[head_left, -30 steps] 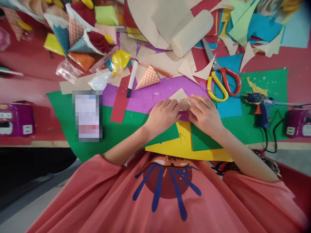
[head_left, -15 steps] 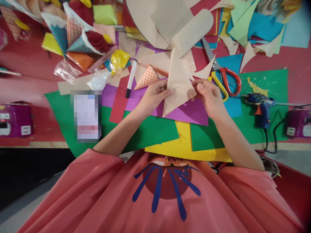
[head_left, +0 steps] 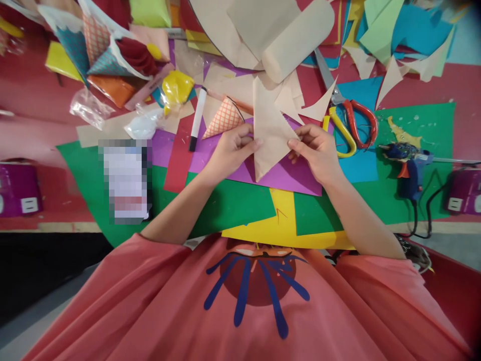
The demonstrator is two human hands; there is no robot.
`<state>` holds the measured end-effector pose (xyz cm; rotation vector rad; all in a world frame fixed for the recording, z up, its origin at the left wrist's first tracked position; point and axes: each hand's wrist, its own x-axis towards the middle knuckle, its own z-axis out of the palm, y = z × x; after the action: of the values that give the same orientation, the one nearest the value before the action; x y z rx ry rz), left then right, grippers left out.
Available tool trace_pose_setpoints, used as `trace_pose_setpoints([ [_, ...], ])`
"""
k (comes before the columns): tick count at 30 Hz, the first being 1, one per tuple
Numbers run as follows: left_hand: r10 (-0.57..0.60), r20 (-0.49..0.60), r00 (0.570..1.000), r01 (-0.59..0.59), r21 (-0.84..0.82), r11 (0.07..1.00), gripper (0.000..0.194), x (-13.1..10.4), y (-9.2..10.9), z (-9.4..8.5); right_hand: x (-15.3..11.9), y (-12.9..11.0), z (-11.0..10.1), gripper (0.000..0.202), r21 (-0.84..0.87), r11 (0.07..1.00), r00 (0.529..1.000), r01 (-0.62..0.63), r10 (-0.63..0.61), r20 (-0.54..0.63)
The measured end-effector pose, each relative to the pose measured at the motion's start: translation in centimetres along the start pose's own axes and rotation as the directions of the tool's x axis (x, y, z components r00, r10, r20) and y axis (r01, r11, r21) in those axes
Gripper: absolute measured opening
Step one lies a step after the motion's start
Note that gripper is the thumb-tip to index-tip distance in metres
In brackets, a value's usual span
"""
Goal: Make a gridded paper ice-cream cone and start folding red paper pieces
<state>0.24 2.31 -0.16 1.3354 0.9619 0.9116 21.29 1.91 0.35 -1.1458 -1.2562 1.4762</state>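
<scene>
Left hand [head_left: 233,151] pinching beige piece [head_left: 272,131], partly hidden behind it

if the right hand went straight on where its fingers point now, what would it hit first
The beige piece, whose corner the right hand pinches; past that, likely the left hand at the opposite edge, though depth is unclear.

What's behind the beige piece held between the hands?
A purple sheet shows past the beige piece below, pale scraps past its upper right edge; whatever it directly covers is hidden.
</scene>
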Motion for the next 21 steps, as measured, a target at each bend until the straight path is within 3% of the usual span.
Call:
trace_pose_setpoints([
  [11, -0.006, -0.035, 0.999, 0.003, -0.085, 0.996, 0.027, -0.1, -0.5, 0.0, 0.0, 0.2, -0.3, 0.034, 0.048, 0.998, 0.998, 0.039, -0.038, -0.041],
  [21, -0.054, -0.060, 0.997, 0.043, -0.182, 0.982, 0.019, 0.0, -0.8, -0.3, 0.0, -0.4, -1.5, 0.021, -0.094, 0.982, 0.977, 0.165, -0.176, -0.123],
])
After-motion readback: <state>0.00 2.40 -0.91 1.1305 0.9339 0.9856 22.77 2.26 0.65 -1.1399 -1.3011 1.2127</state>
